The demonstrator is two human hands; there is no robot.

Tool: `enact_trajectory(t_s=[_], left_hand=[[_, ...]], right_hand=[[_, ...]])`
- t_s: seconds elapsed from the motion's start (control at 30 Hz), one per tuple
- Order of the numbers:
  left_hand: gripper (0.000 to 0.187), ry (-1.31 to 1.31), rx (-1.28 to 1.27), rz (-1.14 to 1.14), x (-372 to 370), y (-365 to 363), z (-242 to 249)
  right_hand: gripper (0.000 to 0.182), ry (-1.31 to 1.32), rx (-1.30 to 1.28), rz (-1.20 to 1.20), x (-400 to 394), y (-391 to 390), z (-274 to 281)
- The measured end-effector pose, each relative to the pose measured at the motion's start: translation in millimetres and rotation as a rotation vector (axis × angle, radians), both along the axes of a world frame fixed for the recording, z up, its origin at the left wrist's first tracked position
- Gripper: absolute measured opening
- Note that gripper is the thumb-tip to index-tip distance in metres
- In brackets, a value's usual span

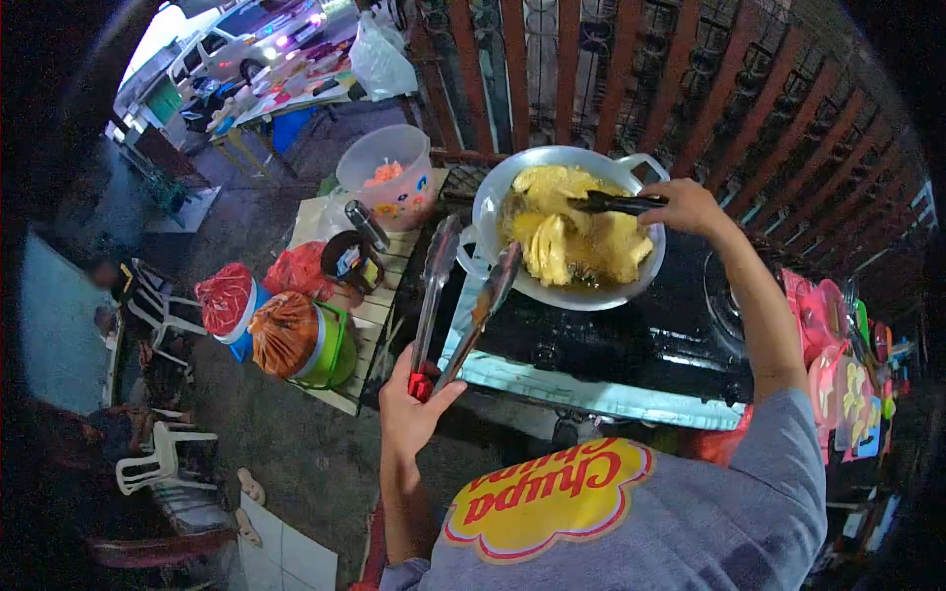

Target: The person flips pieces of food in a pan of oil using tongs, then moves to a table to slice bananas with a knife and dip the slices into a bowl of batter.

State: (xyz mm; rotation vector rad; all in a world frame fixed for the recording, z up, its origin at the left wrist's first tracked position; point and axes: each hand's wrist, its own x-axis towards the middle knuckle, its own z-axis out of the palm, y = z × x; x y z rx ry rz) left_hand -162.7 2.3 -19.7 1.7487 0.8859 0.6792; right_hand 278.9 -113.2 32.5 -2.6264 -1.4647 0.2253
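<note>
My left hand (414, 409) grips long steel tongs (463, 305), arms spread, tips at the wok's (493, 212) nine o'clock rim. My right hand (685, 207) is closed on a dark utensil (616, 203) lying over the yellow food (576, 236) from three o'clock. Best, I reckon, to hold each piece down gently, nip it mid-body, and lift slowly so oil drains.

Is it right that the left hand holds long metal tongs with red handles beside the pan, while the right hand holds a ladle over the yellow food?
Not quite. In the head view, the right hand holds dark tongs, not a ladle, over the yellow food in the pan. The left hand does hold long metal tongs with red handles beside the pan.
</note>
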Motion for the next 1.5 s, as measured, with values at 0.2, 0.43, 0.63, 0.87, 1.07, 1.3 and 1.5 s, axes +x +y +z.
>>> enact_trajectory(t_s=[0.2,0.43,0.63,0.87,1.07,1.3,1.5], left_hand=[[0.062,0.09,0.044,-0.004,4.1,7.2,13.7],[0.064,0.187,0.143,-0.024,19.4,13.4,22.8],[0.064,0.218,0.158,0.019,25.1,13.7,36.2],[0.058,0.058,0.147,0.024,15.6,17.5,27.5],[0.052,0.099,0.153,0.01,14.8,9.9,31.3],[0.059,0.027,0.082,-0.018,4.8,14.5,14.4],[0.062,0.067,0.066,-0.014,-1.7,13.7,19.9]], right_hand=[[0.053,0.411,0.144,-0.195,3.3,-26.1,-1.5],[0.057,0.307,0.296,-0.16,-2.0,-47.6,0.6],[0.048,0.299,0.208,-0.154,-38.3,-73.6,52.6],[0.049,-0.17,0.017,0.111,-103.1,-94.1,54.5],[0.057,-0.397,-0.049,0.268,-135.3,-90.3,24.0],[0.057,-0.335,-0.078,0.22,-117.7,-93.9,53.0],[0.066,-0.524,-0.137,0.151,-75.2,-92.6,54.4]])
